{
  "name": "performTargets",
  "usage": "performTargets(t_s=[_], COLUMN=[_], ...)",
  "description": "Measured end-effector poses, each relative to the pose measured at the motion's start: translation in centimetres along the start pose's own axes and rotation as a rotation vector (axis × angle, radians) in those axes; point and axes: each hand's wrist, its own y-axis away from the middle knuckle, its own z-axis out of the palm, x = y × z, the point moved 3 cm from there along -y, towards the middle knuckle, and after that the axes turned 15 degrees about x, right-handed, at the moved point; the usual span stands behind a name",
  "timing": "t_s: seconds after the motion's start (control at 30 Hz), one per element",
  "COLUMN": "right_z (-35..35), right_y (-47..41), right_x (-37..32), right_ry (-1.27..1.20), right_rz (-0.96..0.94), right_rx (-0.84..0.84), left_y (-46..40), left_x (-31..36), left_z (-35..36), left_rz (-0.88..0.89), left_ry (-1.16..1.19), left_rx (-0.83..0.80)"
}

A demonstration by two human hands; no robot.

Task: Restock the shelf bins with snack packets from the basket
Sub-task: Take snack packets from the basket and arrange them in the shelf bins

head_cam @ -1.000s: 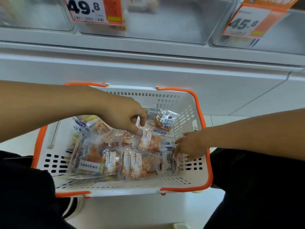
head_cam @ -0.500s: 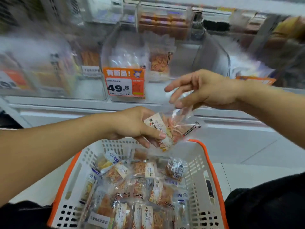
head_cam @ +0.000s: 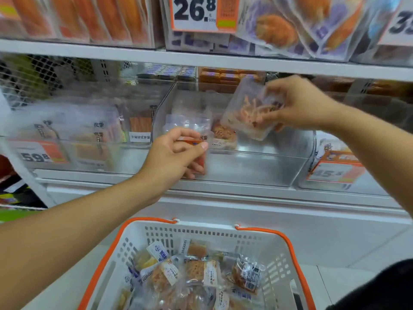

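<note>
Head view: the right hand has risen from the basket to the mouth of the clear shelf bin, its fingers and thumb pinched on a clear snack packet of orange shredded strips. Half a second ago this packet was being passed between both hands just above the basket; now it hangs tilted over the bin's open top, above the few packets already lying at the back of that bin. It is not yet released.

The left hand has let go of that packet and moved forward to the bin's front. Its fingers are curled with the thumb pressing on the orange price tag clipped there; whether it grips the tag or the bin wall behind it I cannot tell, as the hand covers the spot.

Below, the white basket with orange handles sits near the shelf foot, with many packets still heaped inside it.

Judging from this, one packet is on the point of being stocked and the bulk of the work remains. The left hand seems to steady the bin while the right drops the packet in.
</note>
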Motion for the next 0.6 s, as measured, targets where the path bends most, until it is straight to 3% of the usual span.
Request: performTargets(t_s=[0.07, 0.17, 0.47, 0.6], right_z=[2.2, 5.8, 9.9, 10.4], right_y=[0.1, -0.2, -3.0, -2.9], right_x=[1.9, 4.1, 4.7, 4.8], right_ry=[0.197, 0.181, 0.095, 0.017], right_rz=[0.018, 0.135, 0.207, 0.226], right_rx=[-0.07, -0.154, 0.009, -0.033], left_y=[-0.3, -0.8, -1.2, -1.4], left_x=[0.0, -0.4, -1.1, -1.0], left_z=[-0.2, -0.3, -0.7, -0.7], left_rz=[0.019, -0.019, -0.002, -0.002], left_ry=[-0.023, -0.054, -0.091, -0.084], left_rx=[0.009, 0.034, 0.02, 0.01])
